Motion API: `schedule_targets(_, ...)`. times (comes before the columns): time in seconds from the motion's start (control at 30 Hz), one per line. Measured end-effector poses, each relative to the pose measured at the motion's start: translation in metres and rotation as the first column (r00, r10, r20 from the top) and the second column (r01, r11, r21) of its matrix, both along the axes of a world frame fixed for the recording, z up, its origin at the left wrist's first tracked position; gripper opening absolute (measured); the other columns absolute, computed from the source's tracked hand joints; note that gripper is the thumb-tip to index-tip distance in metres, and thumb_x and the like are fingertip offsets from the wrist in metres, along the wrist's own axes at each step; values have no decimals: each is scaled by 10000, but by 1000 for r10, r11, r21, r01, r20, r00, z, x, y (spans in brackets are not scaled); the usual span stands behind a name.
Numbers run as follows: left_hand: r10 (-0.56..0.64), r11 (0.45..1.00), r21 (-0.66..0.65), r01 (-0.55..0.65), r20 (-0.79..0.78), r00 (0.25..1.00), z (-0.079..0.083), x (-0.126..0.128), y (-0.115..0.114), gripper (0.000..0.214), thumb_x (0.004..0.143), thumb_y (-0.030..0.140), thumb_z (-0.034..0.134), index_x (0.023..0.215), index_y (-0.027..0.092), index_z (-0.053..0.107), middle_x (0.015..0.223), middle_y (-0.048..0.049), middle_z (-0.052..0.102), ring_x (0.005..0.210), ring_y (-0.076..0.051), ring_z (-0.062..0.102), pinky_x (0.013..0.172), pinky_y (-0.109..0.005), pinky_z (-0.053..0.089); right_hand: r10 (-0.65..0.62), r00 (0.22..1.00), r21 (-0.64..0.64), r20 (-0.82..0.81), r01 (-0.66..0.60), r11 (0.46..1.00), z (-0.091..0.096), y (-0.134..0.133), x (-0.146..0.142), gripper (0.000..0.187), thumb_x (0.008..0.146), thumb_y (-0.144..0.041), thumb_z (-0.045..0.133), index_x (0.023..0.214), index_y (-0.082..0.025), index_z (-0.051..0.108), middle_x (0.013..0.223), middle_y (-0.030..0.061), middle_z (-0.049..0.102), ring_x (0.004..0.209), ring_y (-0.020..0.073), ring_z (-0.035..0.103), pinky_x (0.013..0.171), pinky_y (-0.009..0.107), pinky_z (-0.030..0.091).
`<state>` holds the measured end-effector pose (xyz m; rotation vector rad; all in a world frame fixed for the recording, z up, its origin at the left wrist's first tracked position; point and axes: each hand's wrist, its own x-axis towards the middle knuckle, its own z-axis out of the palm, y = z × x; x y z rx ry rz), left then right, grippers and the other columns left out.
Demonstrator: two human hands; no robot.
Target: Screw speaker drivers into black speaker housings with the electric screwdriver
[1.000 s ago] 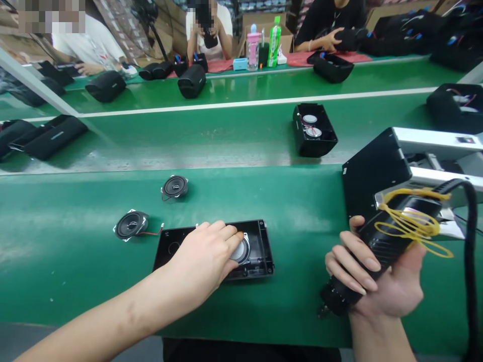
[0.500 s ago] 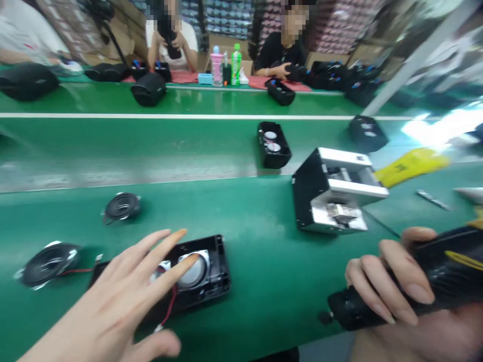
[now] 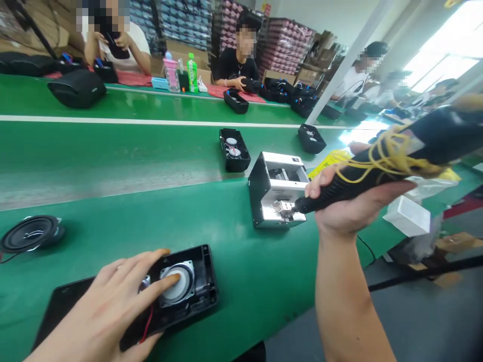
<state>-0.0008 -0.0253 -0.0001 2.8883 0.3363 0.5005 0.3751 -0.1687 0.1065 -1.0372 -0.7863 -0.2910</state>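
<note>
In the head view my left hand (image 3: 124, 296) lies over a black speaker housing (image 3: 206, 281). Its thumb is against the near edge, the other fingers reach across, and one fingertip touches the round silver-white back of a speaker driver (image 3: 177, 286). A red wire (image 3: 148, 322) comes out beneath the hand, which hides much of the housing. My right hand (image 3: 343, 211) is wrapped around a black electric screwdriver (image 3: 362, 173) wound with yellow cord. The screwdriver's tip is at the metal pick-up point of a black-and-white screw feeder (image 3: 281, 188); contact is too small to confirm.
A loose speaker (image 3: 32, 234) lies at the left. Beyond the feeder sit an open housing with drivers (image 3: 234, 151) and another housing (image 3: 311, 139). A white box (image 3: 407, 216) stands at the right. Co-workers (image 3: 237, 60) sit across the green table, near bottles (image 3: 192, 73).
My right hand has raised the screwdriver from the near right to the screw feeder. My left thumb has come in against the housing's edge. The view has swung right.
</note>
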Motion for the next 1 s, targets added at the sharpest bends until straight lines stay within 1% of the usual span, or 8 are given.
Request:
schedule_targets(0.17, -122, 993, -5, 121, -41, 992, 16, 48, -20, 561, 880, 224, 682, 1428, 340, 652, 1669, -89, 511, 1366, -364, 581, 1076, -544, 513, 25, 998, -26, -65, -27, 999, -6, 0, 4, 726, 924, -928, 501, 811, -221, 625, 602, -41, 524, 388, 103, 473, 347, 225, 369)
schedule_targets(0.3, -83, 995, -65, 79, -63, 995, 20, 64, -27, 500, 869, 293, 768, 1361, 333, 691, 1638, -96, 548, 1371, -378, 577, 1111, -574, 482, 14, 996, -48, -83, -18, 999, -6, -1, 7, 751, 923, -941, 465, 902, -217, 664, 599, -52, 514, 380, 111, 469, 338, 234, 353)
schedule_targets(0.37, -77, 995, -72, 73, -60, 995, 21, 66, -28, 462, 890, 327, 768, 1347, 332, 701, 1639, -97, 555, 1393, -379, 571, 1137, -589, 454, 21, 996, -58, -83, -26, 998, -7, -1, 8, 755, 923, -938, 465, 978, -219, 688, 606, -53, 522, 383, 119, 478, 339, 242, 363)
schedule_targets(0.5, -126, 992, 17, 127, -45, 991, 22, 62, -27, 454, 949, 403, 718, 1399, 347, 689, 1666, -101, 546, 1441, -387, 563, 1171, -614, 402, 8, 997, -32, -71, -10, 999, -5, 2, 11, 766, 946, -908, 460, 1158, -216, 708, 596, -59, 525, 370, 123, 445, 325, 242, 343)
schedule_targets(0.67, -123, 990, 56, 126, -52, 991, 19, 55, -25, 524, 974, 372, 669, 1496, 348, 629, 1745, -96, 449, 1481, -371, 528, 1207, -615, 377, 20, 996, -21, -89, -22, 1000, -3, 2, 10, 722, 925, -925, 491, 984, -227, 671, 617, -47, 509, 392, 111, 464, 342, 235, 341)
schedule_targets(0.8, -163, 972, 158, 175, -87, 983, 19, 53, -22, 639, 922, 294, 671, 1553, 338, 587, 1763, -111, 414, 1499, -366, 502, 1184, -595, 411, 47, 993, -38, -104, -51, 998, -6, 0, 12, 747, 928, -924, 476, 1100, -226, 676, 597, -56, 520, 381, 123, 451, 339, 238, 334)
schedule_targets(0.87, -155, 972, 166, 168, -89, 984, 18, 53, -22, 665, 918, 335, 684, 1574, 353, 573, 1769, -103, 410, 1513, -372, 492, 1198, -601, 391, 56, 991, -26, -125, -60, 998, -6, -1, 13, 764, 901, -940, 501, 1109, -225, 673, 591, -64, 510, 376, 123, 440, 332, 236, 329)
schedule_targets(1.0, -133, 983, 109, 145, -112, 985, 14, 51, -23, 699, 934, 494, 740, 1600, 403, 549, 1793, -77, 384, 1533, -386, 487, 1244, -605, 329, 42, 992, -50, -120, -48, 998, -5, -3, 10, 739, 886, -963, 493, 934, -243, 654, 556, -66, 495, 367, 111, 424, 333, 228, 341)
